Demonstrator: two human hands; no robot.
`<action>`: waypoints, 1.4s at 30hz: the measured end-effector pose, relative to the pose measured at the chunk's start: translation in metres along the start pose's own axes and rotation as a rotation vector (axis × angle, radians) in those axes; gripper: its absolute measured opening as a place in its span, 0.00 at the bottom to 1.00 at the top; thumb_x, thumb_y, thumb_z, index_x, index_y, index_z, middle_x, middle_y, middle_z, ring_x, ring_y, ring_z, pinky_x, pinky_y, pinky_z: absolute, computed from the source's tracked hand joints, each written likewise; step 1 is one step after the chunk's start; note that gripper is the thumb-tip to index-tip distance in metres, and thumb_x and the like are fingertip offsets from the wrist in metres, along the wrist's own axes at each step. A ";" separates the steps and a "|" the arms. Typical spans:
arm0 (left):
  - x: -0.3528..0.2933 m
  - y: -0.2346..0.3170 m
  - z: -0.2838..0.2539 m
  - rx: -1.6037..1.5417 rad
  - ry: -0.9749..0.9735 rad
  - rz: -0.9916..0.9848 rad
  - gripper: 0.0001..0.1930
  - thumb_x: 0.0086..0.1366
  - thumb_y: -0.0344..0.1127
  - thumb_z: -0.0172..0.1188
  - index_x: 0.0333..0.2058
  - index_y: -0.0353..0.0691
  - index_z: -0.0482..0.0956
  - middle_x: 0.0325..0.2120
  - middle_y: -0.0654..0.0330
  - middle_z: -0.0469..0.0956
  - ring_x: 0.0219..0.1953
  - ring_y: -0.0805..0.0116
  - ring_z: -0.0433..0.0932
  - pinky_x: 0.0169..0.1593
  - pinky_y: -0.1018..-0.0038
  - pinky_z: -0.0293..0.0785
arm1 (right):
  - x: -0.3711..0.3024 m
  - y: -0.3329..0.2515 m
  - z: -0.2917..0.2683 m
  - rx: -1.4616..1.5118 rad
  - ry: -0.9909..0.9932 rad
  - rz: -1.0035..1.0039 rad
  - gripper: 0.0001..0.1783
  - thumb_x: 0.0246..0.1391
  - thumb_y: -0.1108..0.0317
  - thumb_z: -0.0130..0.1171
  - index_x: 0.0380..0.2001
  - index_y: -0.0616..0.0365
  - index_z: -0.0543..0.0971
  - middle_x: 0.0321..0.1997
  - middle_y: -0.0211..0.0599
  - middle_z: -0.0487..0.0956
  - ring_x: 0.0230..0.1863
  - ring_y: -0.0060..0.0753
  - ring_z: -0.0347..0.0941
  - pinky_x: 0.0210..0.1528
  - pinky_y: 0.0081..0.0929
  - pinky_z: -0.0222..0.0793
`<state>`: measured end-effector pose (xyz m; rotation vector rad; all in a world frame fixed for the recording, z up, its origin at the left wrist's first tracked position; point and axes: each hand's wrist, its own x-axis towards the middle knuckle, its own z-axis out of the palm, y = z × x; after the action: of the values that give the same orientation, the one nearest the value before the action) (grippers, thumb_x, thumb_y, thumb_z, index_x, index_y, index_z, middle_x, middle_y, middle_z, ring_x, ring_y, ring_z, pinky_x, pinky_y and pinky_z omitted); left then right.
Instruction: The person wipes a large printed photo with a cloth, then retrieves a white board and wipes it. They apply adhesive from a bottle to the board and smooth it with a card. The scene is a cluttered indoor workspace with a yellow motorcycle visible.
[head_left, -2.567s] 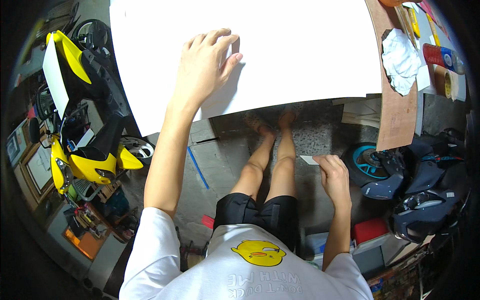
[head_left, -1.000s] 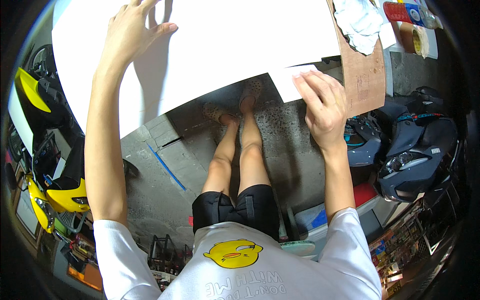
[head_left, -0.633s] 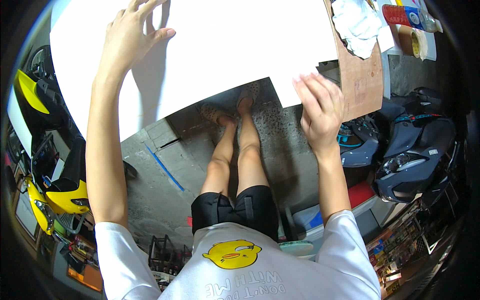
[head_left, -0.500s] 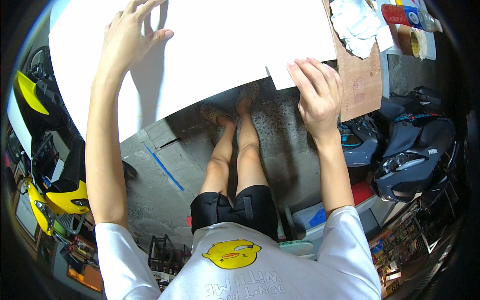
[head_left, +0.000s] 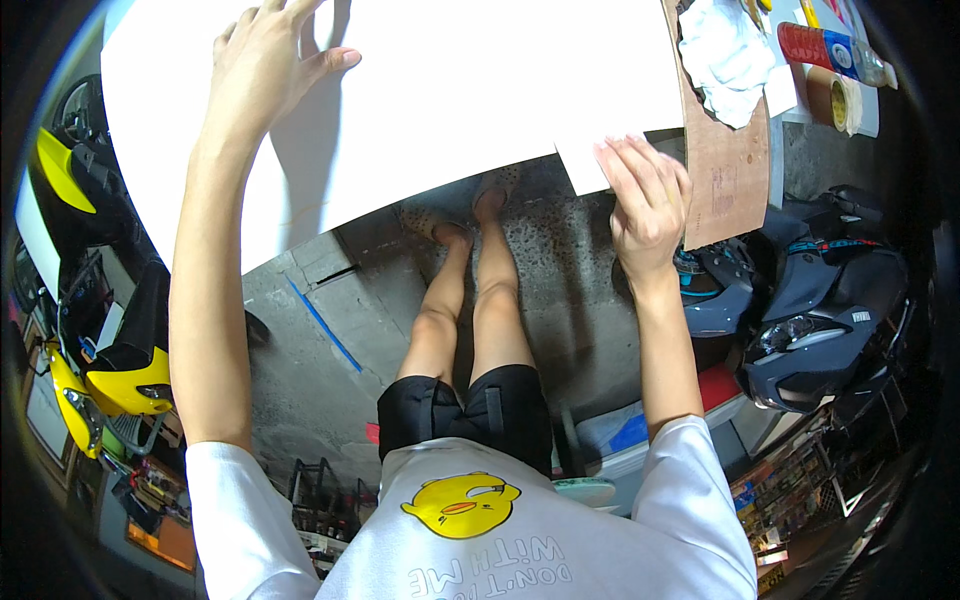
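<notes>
A large white sheet (head_left: pixel 450 90) spreads across the top of the view, its near edge curving above my feet. My left hand (head_left: pixel 265 65) lies over the sheet's left part, thumb stretched out and fingers apart, with some fingertips cut off by the frame's upper edge. At the near right edge, my right hand (head_left: pixel 648 200) pinches a small white piece (head_left: pixel 582 168) between thumb and fingers. One corner of this piece sticks out past the sheet's edge. Whether it is joined to the sheet, I cannot tell.
A brown board (head_left: pixel 728 170) lies right of the sheet, with a crumpled white cloth (head_left: pixel 725 60) on it. Beyond are a bottle of red liquid (head_left: pixel 805 43) and a tape roll (head_left: pixel 838 103). Motorbikes stand on both sides, one dark grey (head_left: pixel 830 330), one yellow and black (head_left: pixel 125 385).
My right hand has drawn slightly nearer to me and to the right, and the white piece has tilted with it. My left hand stays over the sheet. The whole view has shifted a little.
</notes>
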<state>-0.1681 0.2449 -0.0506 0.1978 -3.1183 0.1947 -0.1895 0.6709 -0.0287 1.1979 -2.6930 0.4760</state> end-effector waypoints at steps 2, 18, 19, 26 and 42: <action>-0.001 0.000 0.001 -0.008 0.000 -0.008 0.40 0.51 0.65 0.73 0.65 0.69 0.77 0.64 0.60 0.77 0.63 0.52 0.78 0.66 0.40 0.74 | -0.012 -0.007 -0.009 0.007 -0.047 0.022 0.23 0.50 0.79 0.58 0.49 0.52 0.87 0.51 0.30 0.86 0.58 0.34 0.80 0.63 0.38 0.65; 0.001 0.049 -0.082 -0.245 -0.289 -0.211 0.35 0.58 0.43 0.77 0.64 0.49 0.76 0.67 0.47 0.70 0.68 0.45 0.68 0.74 0.46 0.61 | 0.027 -0.025 -0.002 -0.009 0.005 -0.062 0.24 0.49 0.79 0.58 0.51 0.52 0.86 0.51 0.31 0.85 0.57 0.35 0.79 0.62 0.39 0.65; -0.001 0.050 -0.084 -0.260 -0.247 -0.186 0.35 0.58 0.44 0.77 0.64 0.48 0.76 0.66 0.47 0.70 0.68 0.45 0.69 0.74 0.46 0.61 | 0.033 -0.019 0.002 -0.016 -0.020 -0.063 0.25 0.49 0.79 0.59 0.51 0.52 0.86 0.51 0.31 0.85 0.57 0.35 0.79 0.62 0.38 0.64; 0.000 0.039 -0.074 -0.260 -0.226 -0.153 0.36 0.56 0.44 0.77 0.64 0.49 0.77 0.66 0.47 0.72 0.66 0.46 0.72 0.73 0.47 0.62 | -0.007 -0.028 -0.003 0.026 -0.065 -0.006 0.24 0.49 0.78 0.59 0.51 0.51 0.86 0.51 0.31 0.85 0.58 0.33 0.79 0.61 0.37 0.63; -0.006 0.038 -0.073 -0.240 -0.189 -0.120 0.35 0.57 0.46 0.77 0.63 0.49 0.77 0.65 0.48 0.73 0.65 0.46 0.73 0.71 0.47 0.65 | 0.037 -0.065 0.000 0.021 -0.067 -0.037 0.26 0.51 0.82 0.59 0.53 0.50 0.86 0.53 0.29 0.85 0.60 0.32 0.79 0.61 0.34 0.61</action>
<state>-0.1671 0.2921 0.0167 0.4197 -3.2626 -0.2111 -0.1652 0.6043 -0.0042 1.2894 -2.7228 0.4689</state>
